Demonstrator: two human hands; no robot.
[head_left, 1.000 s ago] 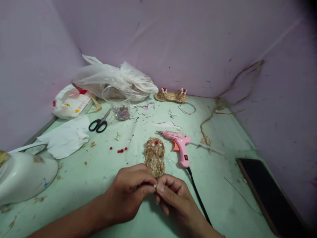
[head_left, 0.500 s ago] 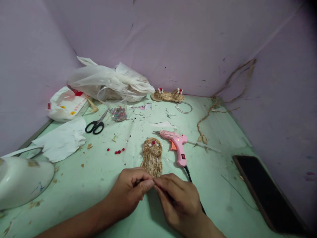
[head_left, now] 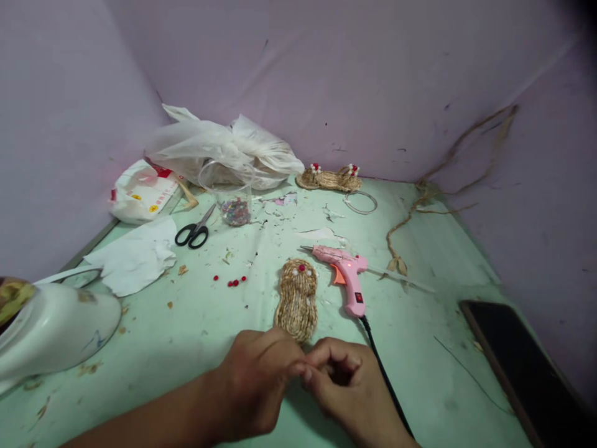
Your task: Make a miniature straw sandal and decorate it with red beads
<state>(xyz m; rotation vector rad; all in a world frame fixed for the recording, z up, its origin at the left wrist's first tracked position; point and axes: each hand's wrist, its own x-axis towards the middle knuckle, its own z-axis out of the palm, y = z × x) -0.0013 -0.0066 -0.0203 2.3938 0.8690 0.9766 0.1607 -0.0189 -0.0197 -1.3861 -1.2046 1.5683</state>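
A small woven straw sole (head_left: 297, 300) with red and white beads at its far end lies on the green table (head_left: 196, 323). Just in front of it my left hand (head_left: 259, 379) and my right hand (head_left: 342, 386) meet fingertip to fingertip, both pinched shut on something too small to make out. A pink glue gun (head_left: 347, 277) lies to the right of the sole, its black cord running past my right wrist. Loose red beads (head_left: 236, 282) lie to the left of the sole.
Black scissors (head_left: 193, 231), a clear cup of coloured beads (head_left: 234, 208), white paper (head_left: 135, 256) and plastic bags (head_left: 224, 149) sit at the back left. A finished straw pair (head_left: 331, 178) and wire ring (head_left: 361, 201) lie by the wall. A white bowl (head_left: 51, 330) stands left, a dark phone (head_left: 527, 367) right.
Both hands have slipped a little nearer to me and lower in view, still pinched together. The camera shifted slightly. The sole and glue gun have stayed put.
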